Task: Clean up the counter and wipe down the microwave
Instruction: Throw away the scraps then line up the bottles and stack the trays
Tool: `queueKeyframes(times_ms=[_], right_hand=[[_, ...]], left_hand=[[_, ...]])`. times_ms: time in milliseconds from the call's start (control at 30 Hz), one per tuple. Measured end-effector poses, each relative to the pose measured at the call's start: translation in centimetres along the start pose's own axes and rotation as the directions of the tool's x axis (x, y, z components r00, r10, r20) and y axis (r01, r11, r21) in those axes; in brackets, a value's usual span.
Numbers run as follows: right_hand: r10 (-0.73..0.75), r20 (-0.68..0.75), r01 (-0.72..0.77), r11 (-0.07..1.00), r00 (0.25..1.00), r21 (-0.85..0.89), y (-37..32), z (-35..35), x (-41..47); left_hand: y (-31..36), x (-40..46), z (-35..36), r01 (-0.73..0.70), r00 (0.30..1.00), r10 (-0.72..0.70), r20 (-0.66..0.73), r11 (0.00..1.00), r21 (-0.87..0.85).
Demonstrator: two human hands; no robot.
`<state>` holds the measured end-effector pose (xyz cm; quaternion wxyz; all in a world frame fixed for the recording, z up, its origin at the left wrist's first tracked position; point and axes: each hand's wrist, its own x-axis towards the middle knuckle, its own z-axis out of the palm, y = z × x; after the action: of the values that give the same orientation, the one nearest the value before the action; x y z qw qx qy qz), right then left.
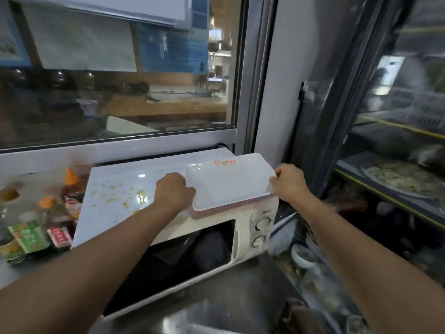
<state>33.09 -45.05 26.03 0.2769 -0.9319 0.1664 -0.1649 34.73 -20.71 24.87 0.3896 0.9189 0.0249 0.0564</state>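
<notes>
I see both hands, left [173,189] & right [287,183], fingers clamped on tray [228,183] edges, prob lifting it off microwave [216,227] top to wipe stains.

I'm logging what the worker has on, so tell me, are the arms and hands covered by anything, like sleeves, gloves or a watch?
Nothing is worn on what shows. The left hand and right hand are bare, with no gloves, and no rings or watch can be seen. Both forearms are bare from wrist to the picture's edge, with no sleeve, band or marking in view. Anything above that lies outside the picture.
</notes>
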Motion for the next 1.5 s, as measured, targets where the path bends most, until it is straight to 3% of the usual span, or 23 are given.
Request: queueKeyframes(times_ms=[300,467,633,900,1067,1200,1500], right_hand=[[0.210,-0.058,-0.213,0.976,0.976,-0.047,1.2,-0.4,-14.5],[0.286,0.001,-0.280,0.939,0.958,-0.202,2.9,1.1,-21.5],[0.342,0.030,-0.328,0.918,0.939,-0.223,5.8,3.7,-25.9],[0.408,0.142,-0.372,0.901,0.902,-0.223,9.8,8.7,-29.3],[0.488,0.174,-0.435,0.859,0.855,-0.272,11.9,11.9,-30.4],[0.454,0.207,-0.385,0.872,0.867,-0.302,13.2,13.5,-31.5],[0.437,0.186,-0.368,0.875,0.880,-0.313,14.2,14.7,-31.5]], left_hand=[[-4.9,-8.4,-2.4,-0.101,0.977,0.121,0.176,0.988,-0.119],[-8.3,-11.9,-1.4,-0.132,0.945,0.126,0.302,0.991,0.002],[-12.1,-15.0,1.1,-0.115,0.938,0.103,0.332,0.993,0.016],[-18.2,-17.5,6.2,-0.032,0.932,-0.011,0.362,0.993,0.112],[-21.1,-18.0,8.9,-0.116,0.918,0.021,0.396,0.969,0.219],[-22.5,-18.2,10.0,-0.028,0.926,-0.039,0.375,0.985,0.172],[-23.7,-18.2,11.4,-0.072,0.933,0.004,0.360,0.982,0.176]])
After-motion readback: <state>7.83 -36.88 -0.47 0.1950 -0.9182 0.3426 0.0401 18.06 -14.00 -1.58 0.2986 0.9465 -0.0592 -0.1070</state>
